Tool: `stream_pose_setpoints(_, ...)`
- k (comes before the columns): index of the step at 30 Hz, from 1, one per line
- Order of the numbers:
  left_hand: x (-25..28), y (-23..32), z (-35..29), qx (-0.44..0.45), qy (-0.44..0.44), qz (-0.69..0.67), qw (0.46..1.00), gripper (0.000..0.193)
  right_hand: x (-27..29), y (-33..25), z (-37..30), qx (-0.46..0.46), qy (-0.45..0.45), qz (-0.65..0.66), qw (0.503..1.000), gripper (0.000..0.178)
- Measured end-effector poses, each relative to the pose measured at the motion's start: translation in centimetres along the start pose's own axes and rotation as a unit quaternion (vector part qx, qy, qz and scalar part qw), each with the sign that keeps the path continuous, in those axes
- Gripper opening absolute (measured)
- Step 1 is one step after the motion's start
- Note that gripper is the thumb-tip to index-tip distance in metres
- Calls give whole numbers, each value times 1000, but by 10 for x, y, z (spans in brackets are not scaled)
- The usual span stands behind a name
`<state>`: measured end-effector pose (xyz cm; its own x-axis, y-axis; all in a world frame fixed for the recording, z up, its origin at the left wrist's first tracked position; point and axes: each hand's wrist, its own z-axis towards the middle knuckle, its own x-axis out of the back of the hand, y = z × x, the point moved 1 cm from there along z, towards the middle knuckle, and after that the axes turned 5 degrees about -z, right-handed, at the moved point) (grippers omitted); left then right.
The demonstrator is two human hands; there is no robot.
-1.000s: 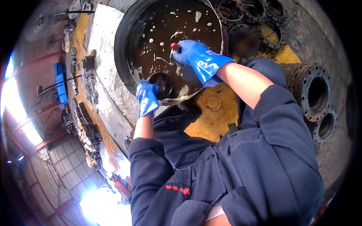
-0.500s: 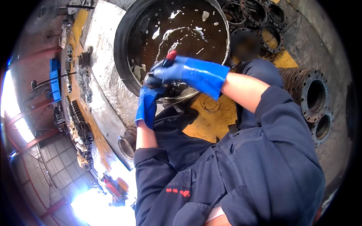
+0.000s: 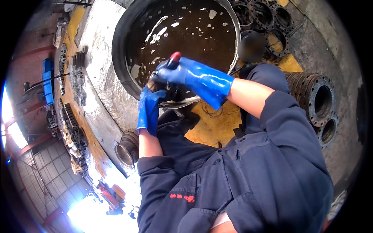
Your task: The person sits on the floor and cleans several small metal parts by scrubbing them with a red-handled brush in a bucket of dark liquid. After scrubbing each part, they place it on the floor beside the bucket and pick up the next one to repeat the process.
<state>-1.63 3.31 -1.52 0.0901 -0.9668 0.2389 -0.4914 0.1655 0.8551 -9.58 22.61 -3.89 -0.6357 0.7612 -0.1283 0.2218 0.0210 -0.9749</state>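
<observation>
In blue rubber gloves, both hands meet over the near rim of a big round tub [image 3: 237, 39] of brown, foam-flecked liquid. My right hand [image 3: 173, 73] is closed around a red-ended tool [image 3: 176, 56]; its red end sticks up past the fingers. A brownish, bristle-like patch [image 3: 154, 84] shows below that hand, but I cannot tell its kind for certain. My left hand [image 3: 151, 97] is closed on a dark part [image 3: 171, 94] just under the right hand. The gloves hide most of the part.
Stacked rusty flanges [image 3: 311, 99] stand at the right, with loose ring flanges [image 3: 268, 15] beyond the tub. A ring-shaped metal part [image 3: 125, 153] lies by my left forearm. Yellow flooring [image 3: 210, 128] shows between my legs. Metal parts line an orange-edged strip [image 3: 93, 147] at the left.
The view has shifted slightly. My hands stay together at the tub's near rim, the right one turned a little, and the brownish patch shows more. The foam on the liquid has drifted.
</observation>
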Motion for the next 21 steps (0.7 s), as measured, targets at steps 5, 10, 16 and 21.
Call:
stream_pose_setpoints(5,6,-6,0,3,0,-7,1000,53,24,24,21,-171,48,-69,982,41)
stream_pose_setpoints(10,-5,8,-11,69,43,-118,990,45,31,30,12,-242,151,-182,941,37)
stream_pose_setpoints(16,19,-6,4,15,28,-165,986,42,20,38,18,-199,98,-29,975,42)
stream_pose_setpoints(21,33,-30,15,-42,33,-82,995,40,-23,28,-8,-123,58,163,977,43)
